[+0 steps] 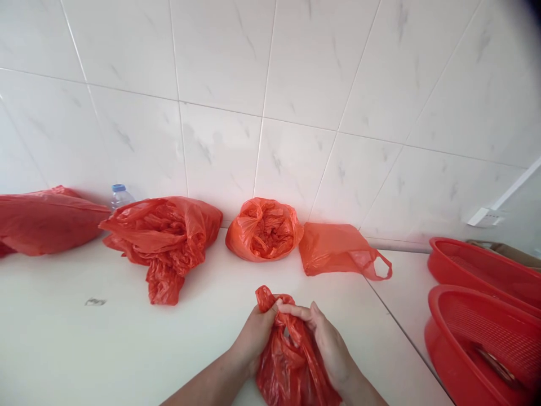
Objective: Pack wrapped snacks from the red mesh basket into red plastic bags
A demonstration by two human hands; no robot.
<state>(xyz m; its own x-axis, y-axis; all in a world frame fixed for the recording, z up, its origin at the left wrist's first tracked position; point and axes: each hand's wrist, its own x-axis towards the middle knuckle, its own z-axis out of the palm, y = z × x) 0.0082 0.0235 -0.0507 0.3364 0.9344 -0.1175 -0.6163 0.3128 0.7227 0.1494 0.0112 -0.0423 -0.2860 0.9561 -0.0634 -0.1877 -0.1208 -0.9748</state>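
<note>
A crumpled red plastic bag [287,369] is between my two hands at the front of the white table [105,338]. My left hand [257,332] grips its gathered top from the left, thumb pressed on the plastic. From the right, my right hand [325,338] holds the bag's upper edge, with its fingertips meeting my left thumb. A loop of the bag sticks up above my left hand. What the bag contains, if anything, is hidden.
Along the tiled wall [220,152] lie a long red bag [51,223], a bulging bag of red plastic [164,237], a round stuffed bag [266,231] and a flat bag [333,248]. A capped bottle [120,194] stands behind. Red baskets [439,316] are at right.
</note>
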